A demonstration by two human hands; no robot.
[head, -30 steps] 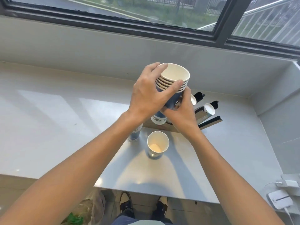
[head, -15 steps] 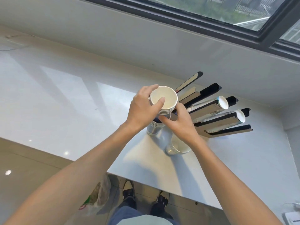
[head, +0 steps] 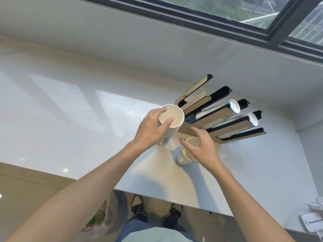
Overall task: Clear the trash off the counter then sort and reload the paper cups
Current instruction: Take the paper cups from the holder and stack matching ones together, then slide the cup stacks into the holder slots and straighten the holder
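White paper, nested: I see the left hand [head: 151,128] wrapped around a tall cup stack [head: 168,126], thumb hooked over the top rim, fingers curled round the far side. Grip closed on stack; its base sits on the worktop [head: 73,119], stack upright.

Right hand [head: 201,148] is spread, fingers apart and slightly curled, over a second, shorter cup stack [head: 183,157]. Thumb and fingertips lie close to the rim; contact cannot be confirmed, no closed grip seen. Short stack stands on the worktop just beside the tall one, nearer the front edge.

Materials: cups have plain cream insides w/ rolled rims and ribbed sides where rims nest; outer print partly blue-grey. Worktop is glossy white, light patches reflected across it.

Cup dispenser rack [head: 225,122] stands directly behind both stacks, toward the back wall: flat brown board panels w/ black edges, slanted up and to the right. Two channels hold cup rows [head: 218,110], round white cup ends showing at the top. Leftmost channels look unfilled from this angle.

Surroundings: dark-framed window [head: 244,23] above the back wall. Plastic bag [head: 103,217] w/ green content on the floor below the front edge, left of the shoes [head: 155,211]. White device w/ cable [head: 312,222] at the worktop's right front corner.
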